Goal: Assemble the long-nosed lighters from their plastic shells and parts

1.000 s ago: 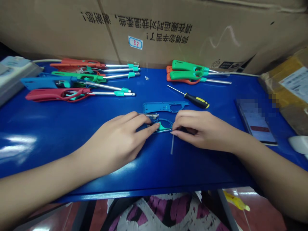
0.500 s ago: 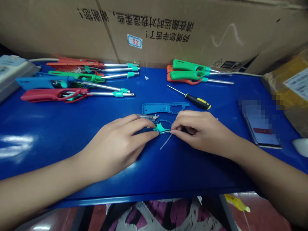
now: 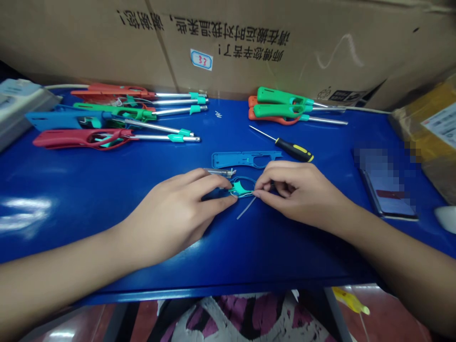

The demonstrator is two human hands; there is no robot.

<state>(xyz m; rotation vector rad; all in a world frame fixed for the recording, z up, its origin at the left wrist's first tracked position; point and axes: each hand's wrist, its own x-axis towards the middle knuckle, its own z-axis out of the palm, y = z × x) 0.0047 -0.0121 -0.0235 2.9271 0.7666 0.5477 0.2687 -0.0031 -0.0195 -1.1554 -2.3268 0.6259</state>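
Observation:
My left hand (image 3: 178,213) is closed around a blue lighter handle half whose trigger-guard loop (image 3: 249,179) shows between my hands. A green trigger (image 3: 241,188) sits inside the loop, close to my left fingertips. At the right end of this part, my right hand (image 3: 299,192) pinches a thin clear tube (image 3: 245,209), whose free end slants down to the left. The rest of the handle is hidden under my left hand. A second blue handle half (image 3: 228,160) lies just beyond, and a see-through and metal piece (image 3: 224,172) pokes out above my left fingers.
Lighters with metal stems, such as a red one (image 3: 64,138), lie at the back left. Green lighters (image 3: 272,110) are stacked on orange ones. A screwdriver (image 3: 294,149), a phone (image 3: 388,190) and a large cardboard box (image 3: 242,76) are also on the blue table (image 3: 107,190).
The view has shifted slightly. Both hands keep nearly the same place and grip, with only small finger movements around the green trigger and the tube.

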